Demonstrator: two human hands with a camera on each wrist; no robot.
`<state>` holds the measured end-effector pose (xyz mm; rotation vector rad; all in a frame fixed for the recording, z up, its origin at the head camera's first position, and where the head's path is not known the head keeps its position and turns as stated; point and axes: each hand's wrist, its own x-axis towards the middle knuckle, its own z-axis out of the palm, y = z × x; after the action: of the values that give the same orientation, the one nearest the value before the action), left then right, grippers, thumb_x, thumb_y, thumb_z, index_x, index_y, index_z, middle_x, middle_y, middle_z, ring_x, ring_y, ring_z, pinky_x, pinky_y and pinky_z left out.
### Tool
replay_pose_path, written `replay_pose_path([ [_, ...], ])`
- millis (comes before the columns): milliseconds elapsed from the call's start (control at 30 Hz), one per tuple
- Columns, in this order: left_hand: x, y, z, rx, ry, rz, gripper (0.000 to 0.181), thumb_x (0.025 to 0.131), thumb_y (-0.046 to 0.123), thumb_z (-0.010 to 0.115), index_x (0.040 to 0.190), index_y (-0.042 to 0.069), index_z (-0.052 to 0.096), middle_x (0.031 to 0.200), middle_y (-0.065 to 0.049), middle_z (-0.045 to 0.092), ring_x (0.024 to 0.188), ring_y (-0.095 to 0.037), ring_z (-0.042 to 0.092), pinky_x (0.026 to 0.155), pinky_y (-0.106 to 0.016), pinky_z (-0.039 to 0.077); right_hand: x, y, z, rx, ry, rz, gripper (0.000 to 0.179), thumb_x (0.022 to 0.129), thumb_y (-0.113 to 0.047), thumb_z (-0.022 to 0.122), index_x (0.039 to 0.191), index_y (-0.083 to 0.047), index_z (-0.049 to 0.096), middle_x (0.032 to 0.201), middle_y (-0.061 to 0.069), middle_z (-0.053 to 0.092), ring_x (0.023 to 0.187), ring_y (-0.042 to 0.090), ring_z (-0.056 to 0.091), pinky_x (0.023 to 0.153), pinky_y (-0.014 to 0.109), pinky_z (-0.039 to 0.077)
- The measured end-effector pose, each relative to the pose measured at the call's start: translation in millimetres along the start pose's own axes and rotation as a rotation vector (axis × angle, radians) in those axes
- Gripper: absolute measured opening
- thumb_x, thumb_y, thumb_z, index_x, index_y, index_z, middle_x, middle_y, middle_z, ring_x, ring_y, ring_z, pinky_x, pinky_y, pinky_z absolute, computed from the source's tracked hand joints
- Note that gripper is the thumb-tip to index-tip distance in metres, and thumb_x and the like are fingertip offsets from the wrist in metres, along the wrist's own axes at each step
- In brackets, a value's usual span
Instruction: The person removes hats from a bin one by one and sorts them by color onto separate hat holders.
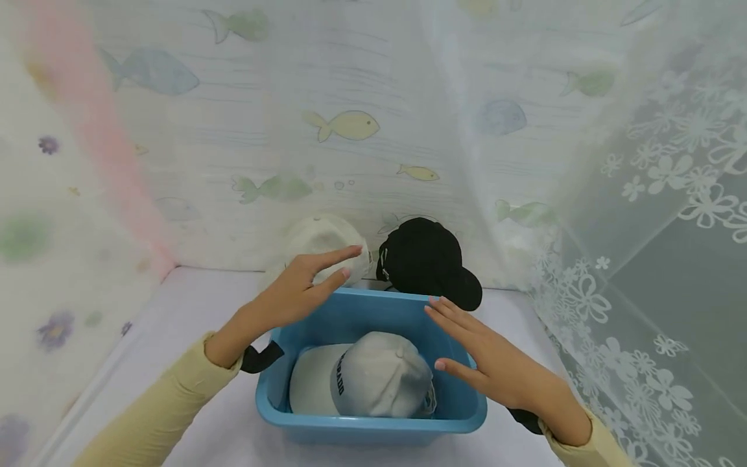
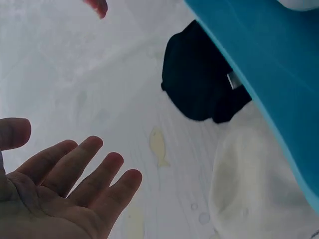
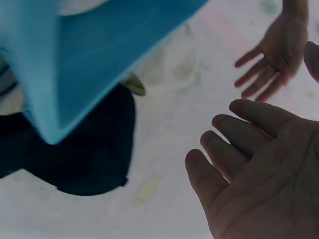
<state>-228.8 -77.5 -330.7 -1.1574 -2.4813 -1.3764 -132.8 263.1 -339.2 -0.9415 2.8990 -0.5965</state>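
A light grey-blue baseball cap (image 1: 379,376) with dark lettering lies inside a blue plastic bin (image 1: 373,425), its brim to the left. Over the bin's back left part hovers my left hand (image 1: 297,285), fingers extended and holding nothing. My right hand (image 1: 490,357) is above the bin's right side, palm turned inward, its fingers straight and apart. Behind the bin a black cap (image 1: 423,256) has its brim toward the right. Next to it on the left is a white cap (image 1: 327,237), partly hidden by my left hand. Both palms show bare in the wrist views.
A white cloth (image 1: 198,311) covers the table under the bin. Behind stands a pale curtain (image 1: 408,78) printed with fish. On the right hangs a sheer curtain (image 1: 653,272) with white flowers, and a flowered cloth (image 1: 52,259) borders the left.
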Motion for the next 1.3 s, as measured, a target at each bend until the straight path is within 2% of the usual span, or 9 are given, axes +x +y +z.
replay_pose_path([
  [200, 23.1, 1.9, 21.5, 0.012, -0.135, -0.009, 0.047, 0.108, 0.032, 0.049, 0.152, 0.014, 0.050, 0.150, -0.005, 0.055, 0.139, -0.027, 0.051, 0.113, -0.054, 0.042, -17.5, 15.1, 16.8, -0.013, -0.005, 0.074, 0.076, 0.101, -0.051, 0.057, 0.163, -0.026, 0.024, 0.170, -0.002, 0.020, 0.156, 0.030, 0.019, 0.118, 0.059, 0.031],
  [367, 37.9, -3.0, 39.2, -0.010, -0.275, -0.017, 0.044, 0.108, 0.028, 0.051, 0.146, 0.006, 0.055, 0.144, -0.011, 0.060, 0.136, -0.029, 0.055, 0.114, -0.051, 0.043, -32.8, 31.1, 32.1, -0.040, 0.059, 0.061, 0.074, 0.101, -0.042, 0.062, 0.163, -0.028, 0.025, 0.169, -0.004, 0.024, 0.156, 0.028, 0.020, 0.114, 0.064, 0.035],
  [467, 42.3, -7.9, 49.3, -0.018, -0.325, -0.049, 0.043, 0.108, 0.026, 0.052, 0.144, 0.002, 0.056, 0.145, -0.012, 0.059, 0.136, -0.030, 0.054, 0.115, -0.049, 0.042, -39.8, 40.2, 44.0, -0.066, 0.084, 0.018, 0.075, 0.100, -0.038, 0.065, 0.163, -0.029, 0.025, 0.168, -0.004, 0.026, 0.156, 0.022, 0.020, 0.122, 0.047, 0.031],
  [567, 44.5, -11.6, 59.4, 0.016, -0.354, -0.066, 0.045, 0.107, 0.026, 0.054, 0.144, 0.000, 0.056, 0.142, -0.013, 0.061, 0.133, -0.030, 0.057, 0.112, -0.049, 0.045, -41.3, 47.2, 55.0, -0.090, 0.101, -0.066, 0.075, 0.099, -0.034, 0.065, 0.163, -0.025, 0.027, 0.168, -0.003, 0.027, 0.156, 0.019, 0.020, 0.126, 0.023, 0.014],
  [633, 45.3, -14.0, 66.7, 0.047, -0.384, -0.080, 0.047, 0.106, 0.026, 0.056, 0.144, -0.001, 0.055, 0.142, -0.014, 0.061, 0.132, -0.031, 0.058, 0.111, -0.047, 0.046, -40.5, 51.4, 61.1, -0.096, 0.111, -0.135, 0.074, 0.099, -0.030, 0.065, 0.163, -0.021, 0.027, 0.168, -0.001, 0.027, 0.156, 0.021, 0.021, 0.123, 0.015, 0.004],
  [733, 45.0, -17.4, 77.9, 0.072, -0.451, -0.103, 0.052, 0.105, 0.027, 0.058, 0.146, -0.003, 0.051, 0.146, -0.016, 0.057, 0.134, -0.031, 0.056, 0.110, -0.045, 0.047, -39.7, 56.2, 67.7, -0.116, 0.128, -0.215, 0.075, 0.098, -0.028, 0.065, 0.162, -0.016, 0.028, 0.167, 0.003, 0.028, 0.155, 0.026, 0.023, 0.125, 0.019, 0.004],
  [867, 43.4, -21.4, 90.1, 0.077, -0.529, -0.142, 0.057, 0.102, 0.026, 0.063, 0.149, -0.003, 0.047, 0.150, -0.016, 0.053, 0.138, -0.030, 0.052, 0.113, -0.045, 0.044, -41.9, 61.8, 73.4, -0.097, 0.137, -0.261, 0.073, 0.099, -0.031, 0.062, 0.161, -0.013, 0.029, 0.167, 0.006, 0.030, 0.155, 0.027, 0.023, 0.126, 0.022, 0.004],
  [1133, 39.7, -28.6, 109.0, 0.136, -0.671, -0.201, 0.068, 0.091, 0.025, 0.079, 0.147, -0.001, 0.051, 0.150, -0.013, 0.054, 0.139, -0.026, 0.050, 0.114, -0.040, 0.044, -43.4, 69.2, 78.9, -0.076, 0.204, -0.378, 0.070, 0.108, -0.051, 0.038, 0.155, 0.001, 0.038, 0.163, 0.014, 0.037, 0.153, 0.033, 0.028, 0.127, 0.028, 0.008],
  [1300, 38.0, -27.9, 118.3, 0.179, -0.738, -0.201, 0.068, 0.089, 0.025, 0.081, 0.146, 0.001, 0.053, 0.148, -0.010, 0.056, 0.137, -0.024, 0.052, 0.111, -0.036, 0.046, -43.8, 71.4, 79.8, -0.094, 0.233, -0.418, 0.075, 0.108, -0.055, 0.031, 0.152, 0.005, 0.041, 0.161, 0.015, 0.039, 0.152, 0.033, 0.029, 0.127, 0.029, 0.010],
])
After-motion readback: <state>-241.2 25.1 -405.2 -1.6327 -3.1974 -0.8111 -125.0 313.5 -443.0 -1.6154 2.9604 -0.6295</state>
